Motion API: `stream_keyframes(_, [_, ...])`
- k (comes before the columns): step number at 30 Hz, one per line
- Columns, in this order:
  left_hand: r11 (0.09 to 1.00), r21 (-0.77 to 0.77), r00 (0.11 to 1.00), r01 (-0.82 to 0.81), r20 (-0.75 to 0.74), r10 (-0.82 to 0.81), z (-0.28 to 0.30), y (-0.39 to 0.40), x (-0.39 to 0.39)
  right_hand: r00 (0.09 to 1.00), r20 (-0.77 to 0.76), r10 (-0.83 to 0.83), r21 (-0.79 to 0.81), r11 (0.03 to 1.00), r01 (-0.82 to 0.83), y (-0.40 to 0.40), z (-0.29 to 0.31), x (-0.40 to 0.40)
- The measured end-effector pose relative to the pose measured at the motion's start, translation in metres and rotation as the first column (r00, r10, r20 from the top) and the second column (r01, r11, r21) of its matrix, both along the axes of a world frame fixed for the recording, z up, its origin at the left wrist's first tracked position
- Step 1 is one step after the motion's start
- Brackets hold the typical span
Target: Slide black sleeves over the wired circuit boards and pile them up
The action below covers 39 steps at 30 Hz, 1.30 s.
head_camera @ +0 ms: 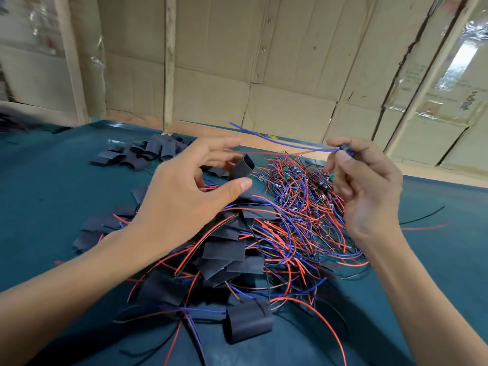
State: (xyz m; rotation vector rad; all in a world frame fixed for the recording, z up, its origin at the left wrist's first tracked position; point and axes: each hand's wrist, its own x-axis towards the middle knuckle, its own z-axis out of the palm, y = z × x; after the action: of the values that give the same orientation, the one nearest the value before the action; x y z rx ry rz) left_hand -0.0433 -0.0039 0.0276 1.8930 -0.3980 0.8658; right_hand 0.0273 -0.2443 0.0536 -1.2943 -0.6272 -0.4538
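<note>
Left hand [184, 191] held one sleeve [241, 169] between thumb and fingers, mouth tilted up and right, likely to receive board. Left grip loosely curled round sleeve, index finger extended. Right hand [367, 186] pinched small board [346, 149] at fingertips, raised above counter [52, 180]; blue wire [277, 140] trailed left toward sleeve, probably to thread first. Board and sleeve apart, not yet joined. Unsleeved boards [311, 186] tangled below right hand. Sleeved pile [227, 249] at centre. Spare sleeves [142, 154] farther back, left.

Soft, even light, glare on the taped cardboard wall [459, 59], wide-angle bending at blurred edges.
</note>
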Motion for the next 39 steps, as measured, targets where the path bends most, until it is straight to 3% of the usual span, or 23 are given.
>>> stream_keyframes(6, [0.998, 0.061, 0.999, -0.025, -0.026, 0.027, -0.005, 0.012, 0.006, 0.996, 0.03, -0.087, -0.015, 0.996, 0.088, -0.001, -0.01, 0.008])
stream_keyframes(17, [0.993, 0.092, 0.994, -0.07, -0.074, 0.077, -0.008, 0.018, 0.011, 1.0, 0.025, -0.016, -0.042, 0.999, 0.017, -0.003, -0.011, 0.01])
stream_keyframes(39, [0.994, 0.066, 0.995, -0.086, -0.033, 0.089, -0.006, 0.022, 0.013, 0.999, 0.025, -0.047, -0.125, 0.991, 0.05, -0.01, -0.016, 0.016])
